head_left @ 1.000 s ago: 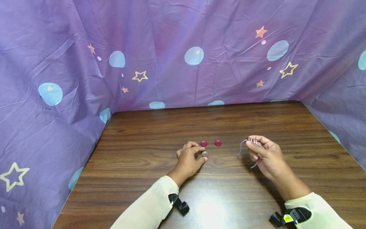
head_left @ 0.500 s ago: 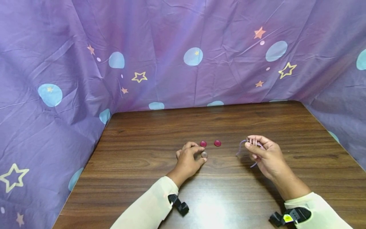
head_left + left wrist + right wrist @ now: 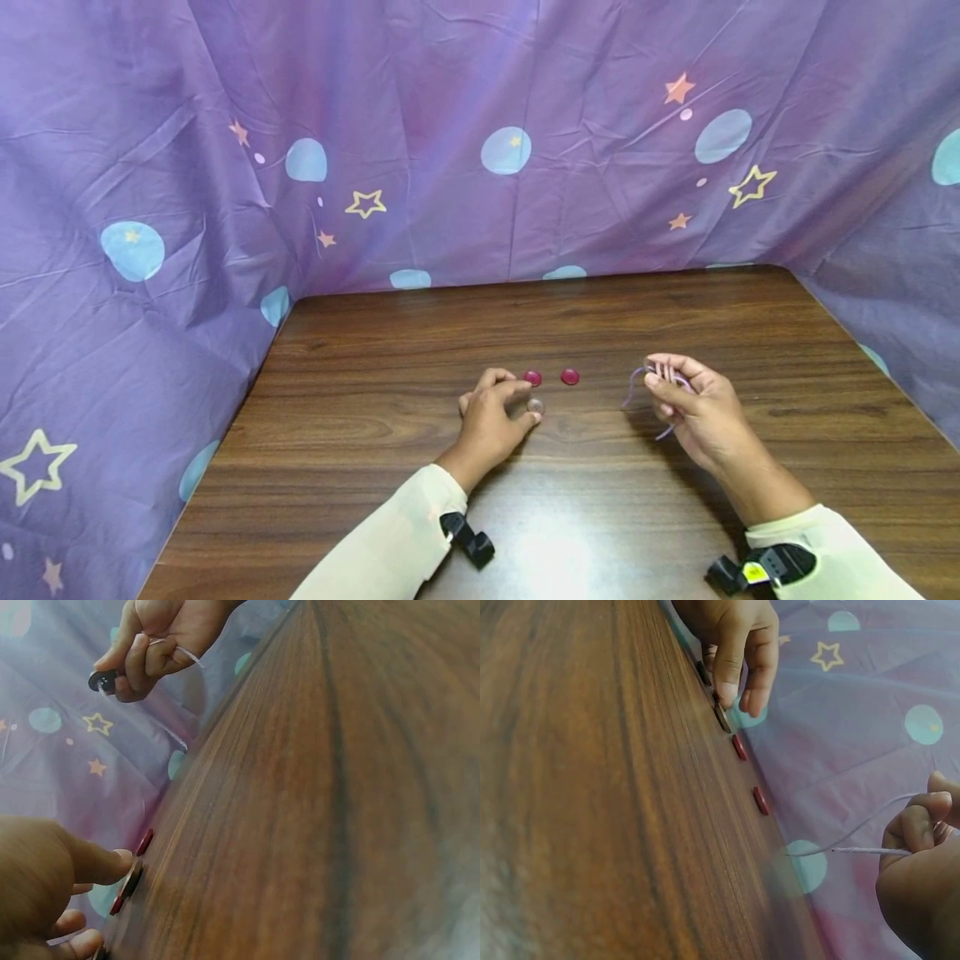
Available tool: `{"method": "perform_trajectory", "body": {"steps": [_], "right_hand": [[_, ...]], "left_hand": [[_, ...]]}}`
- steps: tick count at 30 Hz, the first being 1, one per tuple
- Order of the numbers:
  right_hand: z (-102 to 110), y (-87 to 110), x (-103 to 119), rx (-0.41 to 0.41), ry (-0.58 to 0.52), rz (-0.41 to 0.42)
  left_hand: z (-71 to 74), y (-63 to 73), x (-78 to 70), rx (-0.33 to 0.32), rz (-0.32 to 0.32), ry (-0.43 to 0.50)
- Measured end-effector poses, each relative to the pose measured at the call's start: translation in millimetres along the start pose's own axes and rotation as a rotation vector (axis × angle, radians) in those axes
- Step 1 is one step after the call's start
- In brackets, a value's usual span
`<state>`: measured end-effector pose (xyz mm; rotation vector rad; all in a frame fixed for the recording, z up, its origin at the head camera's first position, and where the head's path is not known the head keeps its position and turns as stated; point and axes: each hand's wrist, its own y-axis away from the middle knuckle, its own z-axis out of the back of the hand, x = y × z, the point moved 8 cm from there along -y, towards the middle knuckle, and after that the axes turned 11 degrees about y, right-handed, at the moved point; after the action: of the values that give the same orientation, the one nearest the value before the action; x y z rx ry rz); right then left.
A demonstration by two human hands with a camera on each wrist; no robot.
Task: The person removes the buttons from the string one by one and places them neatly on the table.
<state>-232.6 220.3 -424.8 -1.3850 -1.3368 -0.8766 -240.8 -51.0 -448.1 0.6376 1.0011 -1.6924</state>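
Observation:
My left hand point(image 3: 491, 417) lies low over the wooden table, thumb tip at the edge of a brown button point(image 3: 536, 406). Its index finger is spread apart from the thumb, near one red button point(image 3: 532, 378). A second red button point(image 3: 570, 377) lies just to the right. Beneath the left fingers, another dark piece point(image 3: 703, 673) shows in the right wrist view. Raised above the table, my right hand point(image 3: 701, 412) pinches a dark button point(image 3: 96, 679) with a thin purple cord point(image 3: 630, 387) through it. One cord end hangs left of the fingers, another below; the rest is partly hidden in the hand.
The brown wood-grain table point(image 3: 637, 517) reaches back to a purple cloth point(image 3: 420, 108) printed with stars and blue spots, which also hangs at both sides. Black straps point(image 3: 468, 537) sit on both wrists over pale sleeves.
Both hands hold nearly the same pose. The left index finger has lifted slightly off the brown button's side, and the view has shifted a little.

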Motion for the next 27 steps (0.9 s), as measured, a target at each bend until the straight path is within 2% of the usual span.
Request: {"method": "perform_trajectory", "body": {"steps": [4,10,27], "right_hand": [[0,-0.2,0,0.009,-0.011,-0.001],[0,-0.1,1,0.017,-0.019,0.008],[-1,-2.9,-2,0.004,-0.060,0.012]], "left_hand": [[3.7,-1.0,-4.9,-0.022,0.022,-0.017],[6.2,-0.6,-13.0,-0.047,0.015,0.006],[12.1,-3.6,-23.6,-0.060,0.000,0.072]]}}
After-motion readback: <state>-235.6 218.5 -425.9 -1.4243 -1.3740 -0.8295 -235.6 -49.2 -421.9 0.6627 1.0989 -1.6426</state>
